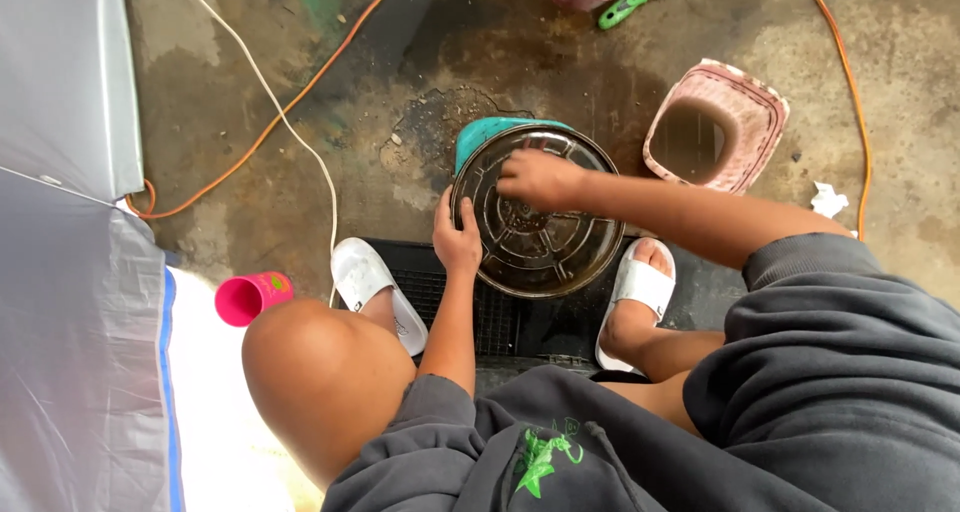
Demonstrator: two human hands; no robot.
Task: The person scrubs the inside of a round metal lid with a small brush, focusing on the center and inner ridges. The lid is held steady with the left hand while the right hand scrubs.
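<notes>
A person squats on a stained concrete floor, and a round dark metal lid sits at the centre of the view, tilted up between their two feet. The left hand grips the lid's rim at its 9 o'clock edge, thumb over the face and fingers curled behind. The right hand lies on the lid's face near 12 o'clock, fingers bent and pressed to the ribbed metal; whether it holds anything under them I cannot tell. A teal basin peeks out just behind the lid at 11 o'clock. At 2 o'clock from the lid stands a pink tub holding murky water. White sandals flank the lid, resting on a black grate. A pink cup lies on its side at 9 o'clock, well apart. Orange and white cords trail across the floor at 10 o'clock, and a green-handled scraper lies at 12 o'clock.
</notes>
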